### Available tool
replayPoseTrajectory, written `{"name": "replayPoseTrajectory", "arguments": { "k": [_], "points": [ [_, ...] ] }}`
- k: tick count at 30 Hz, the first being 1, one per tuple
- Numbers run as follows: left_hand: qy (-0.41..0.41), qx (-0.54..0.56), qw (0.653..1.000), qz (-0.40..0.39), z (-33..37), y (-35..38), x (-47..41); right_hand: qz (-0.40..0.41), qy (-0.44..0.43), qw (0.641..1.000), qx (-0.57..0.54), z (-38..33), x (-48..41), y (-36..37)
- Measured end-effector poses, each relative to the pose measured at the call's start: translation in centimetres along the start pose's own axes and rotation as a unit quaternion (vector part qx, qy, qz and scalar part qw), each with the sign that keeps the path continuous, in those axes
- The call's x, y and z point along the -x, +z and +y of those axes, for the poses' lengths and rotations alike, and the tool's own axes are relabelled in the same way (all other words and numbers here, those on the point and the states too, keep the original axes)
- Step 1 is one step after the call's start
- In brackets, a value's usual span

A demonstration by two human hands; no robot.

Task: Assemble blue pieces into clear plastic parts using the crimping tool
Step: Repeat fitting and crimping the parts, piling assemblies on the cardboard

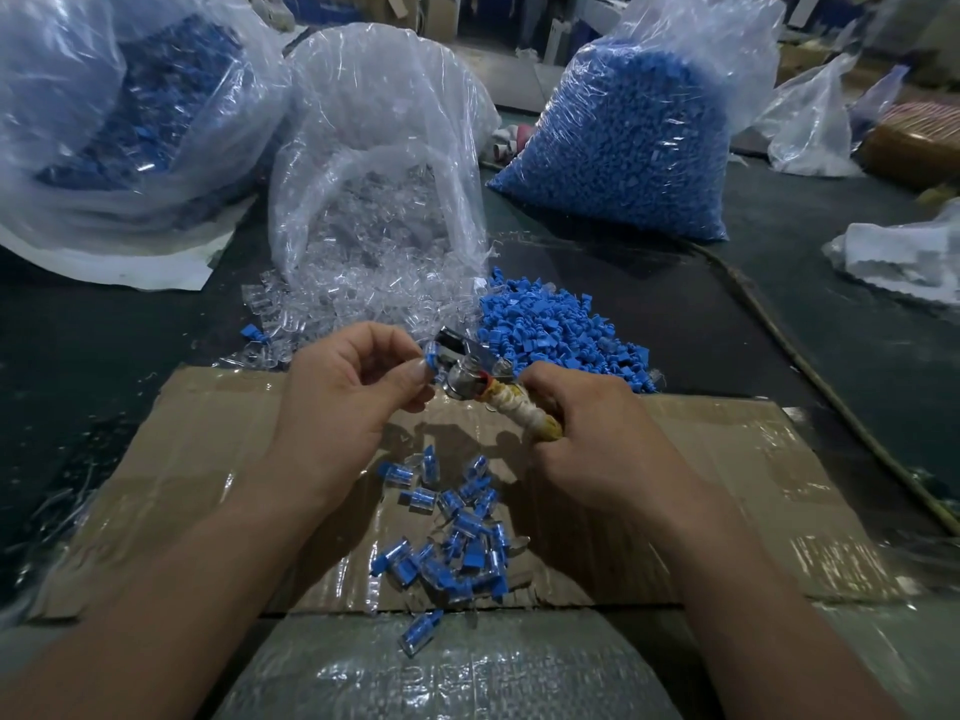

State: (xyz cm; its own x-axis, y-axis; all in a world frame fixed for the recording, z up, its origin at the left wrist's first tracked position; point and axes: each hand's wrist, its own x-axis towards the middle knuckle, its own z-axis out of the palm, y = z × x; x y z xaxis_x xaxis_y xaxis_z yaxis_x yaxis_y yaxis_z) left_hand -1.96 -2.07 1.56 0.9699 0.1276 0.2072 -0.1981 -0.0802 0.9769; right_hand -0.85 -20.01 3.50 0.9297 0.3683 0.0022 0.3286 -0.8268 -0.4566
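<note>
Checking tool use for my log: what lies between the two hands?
In the head view, the crimping tool spans the gap: the right hand grips its handle, the left hand pinches a blue piece at its metal head.

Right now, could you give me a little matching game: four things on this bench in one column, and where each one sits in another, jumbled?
Things
1. tool
2. single piece
3. clear parts
4. finished pieces

Places
a. spilling from the open bag
b. on the cardboard
c. gripped by the right hand
d. pinched by the left hand

Pairs: 1-c, 2-d, 3-a, 4-b.
</note>
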Motion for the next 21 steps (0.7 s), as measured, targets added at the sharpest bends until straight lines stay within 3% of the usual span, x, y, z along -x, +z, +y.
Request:
{"name": "replayPoseTrajectory", "arguments": {
  "k": [17,21],
  "points": [
    [-0.027,0.018,0.998,0.053,0.2,-0.7,-0.2,0.009,-0.003,1.0,0.008,1.3,-0.2,-0.3],
    [-0.071,0.066,0.995,-0.038,0.8,-1.2,0.1,-0.025,0.016,1.0,0.007,1.3,0.0,-0.7]
  ]
}}
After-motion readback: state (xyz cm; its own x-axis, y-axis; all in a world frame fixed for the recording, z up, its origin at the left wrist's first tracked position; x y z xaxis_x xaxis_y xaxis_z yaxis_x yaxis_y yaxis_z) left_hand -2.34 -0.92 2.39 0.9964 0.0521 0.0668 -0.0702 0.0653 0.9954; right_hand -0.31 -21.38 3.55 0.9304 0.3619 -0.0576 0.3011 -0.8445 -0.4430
